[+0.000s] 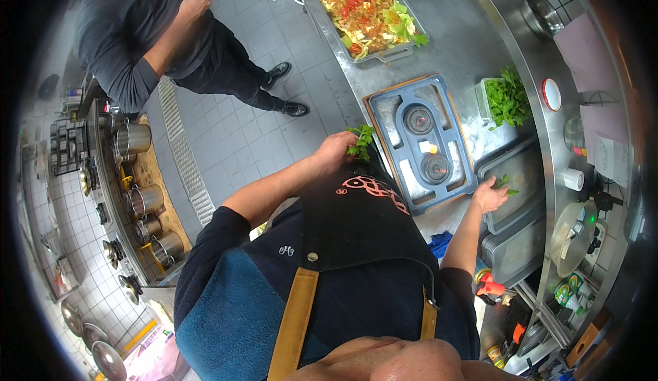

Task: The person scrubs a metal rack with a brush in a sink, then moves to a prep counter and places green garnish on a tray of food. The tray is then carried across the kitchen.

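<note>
My left hand (334, 150), in front of the dark apron, grips a bunch of leafy green herbs (363, 142). Over by the stacked grey trays (515, 186), my right hand (490, 196) has a small green sprig (504, 180) at its fingertips. Between the hands lies a blue-grey plastic frame (389, 139) with two round dark inserts. A clear container (486, 100) heaped with leafy greens (509, 100) sits beyond it. Farther up the counter, a rectangular tray (398, 52) holds mixed food (360, 13) with cherry tomatoes, pale green pieces and brown topping.
A co-worker (149, 31) stands at upper left, holding a metal tool. The steel counter (452, 31) runs along a raised shelf with a metal bowl (542, 11) and a white cup (573, 179). A red gas torch (488, 283) lies near my right elbow. Steel pots (146, 199) stand at left.
</note>
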A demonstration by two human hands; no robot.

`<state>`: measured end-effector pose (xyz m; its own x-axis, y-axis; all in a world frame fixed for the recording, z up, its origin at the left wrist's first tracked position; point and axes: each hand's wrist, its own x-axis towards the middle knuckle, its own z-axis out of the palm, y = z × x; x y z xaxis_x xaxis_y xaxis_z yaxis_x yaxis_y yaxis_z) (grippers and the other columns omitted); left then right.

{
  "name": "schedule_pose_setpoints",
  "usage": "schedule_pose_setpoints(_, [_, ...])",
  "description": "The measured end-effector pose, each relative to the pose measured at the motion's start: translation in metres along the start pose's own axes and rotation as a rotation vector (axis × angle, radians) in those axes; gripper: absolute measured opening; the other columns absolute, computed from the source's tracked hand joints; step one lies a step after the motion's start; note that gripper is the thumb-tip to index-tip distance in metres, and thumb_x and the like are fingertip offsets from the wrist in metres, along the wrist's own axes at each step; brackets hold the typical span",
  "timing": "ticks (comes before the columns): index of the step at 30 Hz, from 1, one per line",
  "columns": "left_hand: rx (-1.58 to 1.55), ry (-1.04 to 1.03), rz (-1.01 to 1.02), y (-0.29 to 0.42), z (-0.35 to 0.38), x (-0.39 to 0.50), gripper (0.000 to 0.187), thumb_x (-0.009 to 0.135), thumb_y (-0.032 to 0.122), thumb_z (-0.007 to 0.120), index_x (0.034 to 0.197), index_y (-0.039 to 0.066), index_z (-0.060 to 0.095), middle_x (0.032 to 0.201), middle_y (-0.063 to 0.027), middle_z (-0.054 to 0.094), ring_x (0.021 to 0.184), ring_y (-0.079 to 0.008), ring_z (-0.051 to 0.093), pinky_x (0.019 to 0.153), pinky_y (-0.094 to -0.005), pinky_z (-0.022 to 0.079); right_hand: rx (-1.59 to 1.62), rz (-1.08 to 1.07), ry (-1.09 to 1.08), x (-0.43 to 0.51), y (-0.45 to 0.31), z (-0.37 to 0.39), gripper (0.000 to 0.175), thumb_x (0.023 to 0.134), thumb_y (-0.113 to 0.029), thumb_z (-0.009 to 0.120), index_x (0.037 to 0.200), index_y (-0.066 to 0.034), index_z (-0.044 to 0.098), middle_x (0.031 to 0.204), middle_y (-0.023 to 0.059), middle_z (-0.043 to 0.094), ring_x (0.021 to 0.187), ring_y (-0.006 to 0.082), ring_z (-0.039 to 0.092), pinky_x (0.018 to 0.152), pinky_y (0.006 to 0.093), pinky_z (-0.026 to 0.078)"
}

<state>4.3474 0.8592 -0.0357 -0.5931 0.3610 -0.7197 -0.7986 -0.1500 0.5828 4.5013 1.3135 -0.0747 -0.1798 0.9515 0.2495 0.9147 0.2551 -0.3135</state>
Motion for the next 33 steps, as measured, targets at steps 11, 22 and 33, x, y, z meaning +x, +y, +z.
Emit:
schedule_pose_setpoints(11, [0.007, -0.003, 0.004, 0.003, 0.004, -0.004, 0.007, 0.092, 0.014, 0.059, 0.098, 0.011, 0.063, 0.080, 0.0006, 0.057, 0.067, -0.0144, 0.052, 0.058, -0.0293, 0.039, 0.007, 0.002, -0.016, 0.000, -0.002, -0.004, 0.073, 0.092, -0.051, 0.064, 0.147, -0.0041, 0.049, 0.144, 0.0224, 0.050, 0.130, 0.0381, 0.051, 0.107, 0.0514, 0.041])
schedule_pose_setpoints(22, [0.007, -0.018, 0.004, -0.004, 0.000, 0.010, 0.016, 0.088, 0.008, 0.056, 0.101, 0.007, 0.065, 0.089, -0.0051, 0.063, 0.075, -0.0190, 0.060, 0.066, -0.0299, 0.049, 0.027, 0.013, -0.028, 0.005, -0.003, 0.000, 0.075, 0.092, -0.051, 0.063, 0.148, -0.0038, 0.048, 0.148, 0.0224, 0.048, 0.136, 0.0382, 0.046, 0.110, 0.0525, 0.038])
schedule_pose_setpoints(33, [0.046, 0.000, 0.002, 0.001, 0.008, 0.004, 0.010, 0.090, 0.010, 0.057, 0.097, 0.008, 0.064, 0.084, -0.0018, 0.061, 0.068, -0.0143, 0.052, 0.058, -0.0287, 0.039, 0.024, 0.021, -0.033, 0.006, 0.000, 0.001, 0.075, 0.092, -0.052, 0.063, 0.148, -0.0048, 0.047, 0.150, 0.0221, 0.047, 0.137, 0.0372, 0.045, 0.111, 0.0520, 0.037])
